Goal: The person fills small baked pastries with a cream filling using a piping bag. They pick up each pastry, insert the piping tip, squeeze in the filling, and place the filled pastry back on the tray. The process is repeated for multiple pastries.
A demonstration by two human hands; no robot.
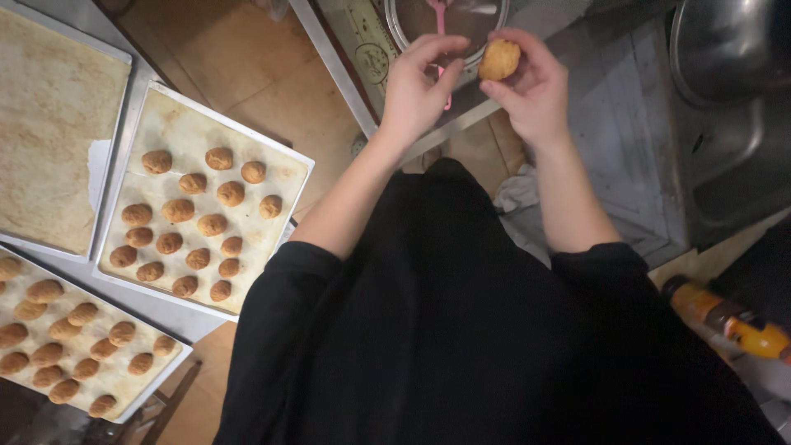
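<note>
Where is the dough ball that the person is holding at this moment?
In the head view, upper centre: the dough ball sits in the right hand, beside the left hand, just below the glass bowl.

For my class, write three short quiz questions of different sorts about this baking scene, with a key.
1. True or false: the right hand holds a round golden dough ball.
2. Which tray holds no dough balls? A) the near-left tray B) the middle tray C) the far-left tray
3. Fill in: the left hand hovers by the rim of a clear ____ with a pink tool in it.

Key: 1 true; 2 C; 3 bowl.
</note>
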